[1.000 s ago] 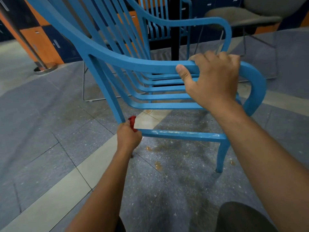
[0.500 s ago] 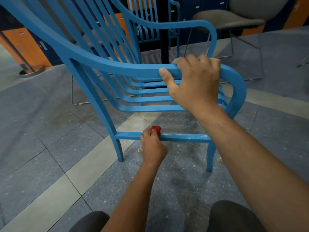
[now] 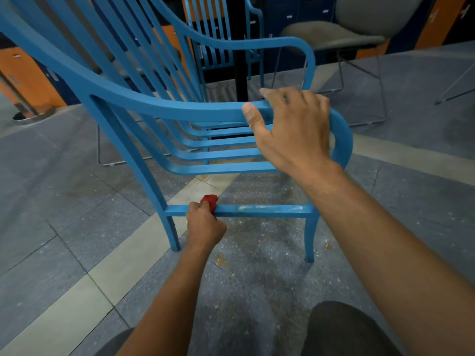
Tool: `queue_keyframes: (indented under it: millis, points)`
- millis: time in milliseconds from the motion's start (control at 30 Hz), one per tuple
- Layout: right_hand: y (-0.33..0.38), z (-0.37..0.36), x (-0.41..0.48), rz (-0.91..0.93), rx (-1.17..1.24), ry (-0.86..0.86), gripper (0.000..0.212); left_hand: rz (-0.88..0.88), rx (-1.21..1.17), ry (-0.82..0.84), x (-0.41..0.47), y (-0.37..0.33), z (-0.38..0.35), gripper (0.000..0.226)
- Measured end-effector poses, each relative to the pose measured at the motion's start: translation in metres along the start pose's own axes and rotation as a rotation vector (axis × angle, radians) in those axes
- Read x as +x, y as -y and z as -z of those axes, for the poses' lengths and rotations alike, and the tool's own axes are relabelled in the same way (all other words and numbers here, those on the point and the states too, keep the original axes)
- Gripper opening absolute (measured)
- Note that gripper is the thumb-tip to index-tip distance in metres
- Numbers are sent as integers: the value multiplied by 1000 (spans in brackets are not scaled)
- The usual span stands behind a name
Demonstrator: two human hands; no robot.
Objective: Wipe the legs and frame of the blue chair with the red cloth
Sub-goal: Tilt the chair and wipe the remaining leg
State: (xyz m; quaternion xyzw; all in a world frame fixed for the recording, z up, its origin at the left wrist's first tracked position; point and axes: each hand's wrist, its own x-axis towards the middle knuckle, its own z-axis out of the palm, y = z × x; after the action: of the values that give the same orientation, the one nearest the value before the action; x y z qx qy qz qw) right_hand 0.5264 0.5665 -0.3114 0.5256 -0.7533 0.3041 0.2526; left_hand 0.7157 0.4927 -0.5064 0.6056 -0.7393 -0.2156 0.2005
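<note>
The blue chair [image 3: 159,106] stands on the tiled floor, seen from its side, with slatted seat and back. My right hand [image 3: 293,129] grips the front end of its near armrest. Low down, my left hand [image 3: 203,224] is closed around the red cloth [image 3: 209,200] and presses it on the lower side rail [image 3: 262,211], close to the rear leg [image 3: 171,232]. Pale scuffs show on the rail to the right of the cloth. The front leg [image 3: 309,240] stands to the right.
A second blue chair [image 3: 213,29] and a grey padded chair [image 3: 341,34] on wire legs stand behind. Orange and dark blue cabinets [image 3: 28,78] line the back wall. A black post [image 3: 240,60] rises beyond the seat. My knees [image 3: 341,330] sit at the bottom edge.
My left hand slid the red cloth from the rear leg joint out along the lower rail, then back a little toward the rear leg. My right hand stayed on the armrest.
</note>
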Motion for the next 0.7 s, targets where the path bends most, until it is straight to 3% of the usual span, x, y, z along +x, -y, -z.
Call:
queue_keyframes:
  millis: [233,600,700]
  points:
    - [-46,5,-21,-129,98,-41,50,-132,-97,34,-30,-50,-43,58]
    - [-43,0,-22,-161,97,-78,50,-254,-153,149,-58,-112,-75,61]
    - [-41,-1,-22,-181,87,-87,50,-381,-144,170,-64,-119,-77,63]
